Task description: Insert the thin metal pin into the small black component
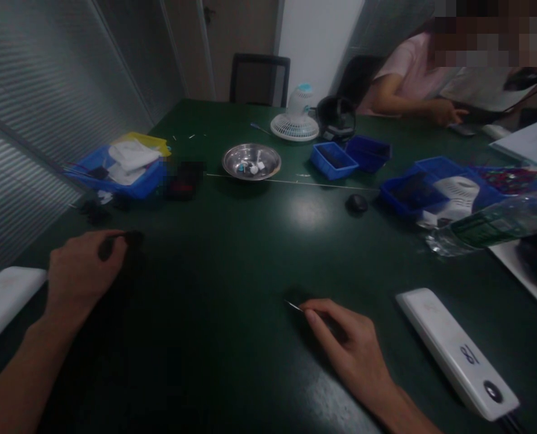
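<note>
From my distant seat, I had the right hand (pixel 340 343) low over the green table (pixel 214 271), its thumb and forefinger pinched together on a thin, shiny piece (pixel 294 306) that pointed away to the left. The left hand (pixel 85 262) was curled at the table's left side, thumb near forefinger, with a dark patch by the fingertips; I couldn't tell whether it gripped anything there. Beside its wrist lay a white case (pixel 8 295), and to the right of the right hand lay a long white device (pixel 453 346) with a handwritten mark.

Farther off, a metal bowl (pixel 230 160) held small white and blue bits. White cloth (pixel 132 155) sat in a blue tray (pixel 148 185) on the left, against a yellow tray (pixel 162 144). Behind the bowl and to its right stood a white fan (pixel 295 128), and a small black object (pixel 357 204) lay nearer me. A clear bottle (pixel 489 229) lay on its side at the right, and a person (pixel 404 78) sat at the far right corner.
</note>
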`<control>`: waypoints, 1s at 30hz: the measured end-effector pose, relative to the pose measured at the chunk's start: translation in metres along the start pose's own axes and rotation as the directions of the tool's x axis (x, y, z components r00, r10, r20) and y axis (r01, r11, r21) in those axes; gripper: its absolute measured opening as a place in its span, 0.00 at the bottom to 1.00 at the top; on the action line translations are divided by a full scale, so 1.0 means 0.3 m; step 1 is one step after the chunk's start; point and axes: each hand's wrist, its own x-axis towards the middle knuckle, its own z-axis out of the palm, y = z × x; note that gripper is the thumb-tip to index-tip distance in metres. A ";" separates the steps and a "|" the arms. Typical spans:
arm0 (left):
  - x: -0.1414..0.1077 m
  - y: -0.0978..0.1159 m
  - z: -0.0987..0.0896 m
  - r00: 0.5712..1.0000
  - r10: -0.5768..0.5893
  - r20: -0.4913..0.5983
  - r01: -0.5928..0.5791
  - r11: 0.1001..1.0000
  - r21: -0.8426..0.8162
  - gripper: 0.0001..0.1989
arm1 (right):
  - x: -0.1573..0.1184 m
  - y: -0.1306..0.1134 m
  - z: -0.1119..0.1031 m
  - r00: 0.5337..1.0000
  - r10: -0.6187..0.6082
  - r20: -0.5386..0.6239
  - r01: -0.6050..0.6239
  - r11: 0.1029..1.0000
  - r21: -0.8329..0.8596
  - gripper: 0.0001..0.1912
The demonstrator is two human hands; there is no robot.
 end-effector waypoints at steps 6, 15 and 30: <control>0.012 -0.062 0.012 0.997 0.005 0.082 -0.011 0.998 0.069 0.24 | 0.005 -0.005 -0.003 1.000 0.001 0.006 -0.001 1.000 -0.006 0.10; 0.002 -0.072 -0.009 0.980 -0.164 0.117 0.157 0.985 0.068 0.32 | 0.007 -0.004 -0.002 1.000 -0.002 0.013 0.002 1.000 0.001 0.11; -0.022 0.005 -0.018 0.938 -0.345 0.033 0.325 0.842 -0.430 0.21 | 0.006 -0.001 0.000 1.000 0.011 0.025 -0.011 1.000 -0.006 0.12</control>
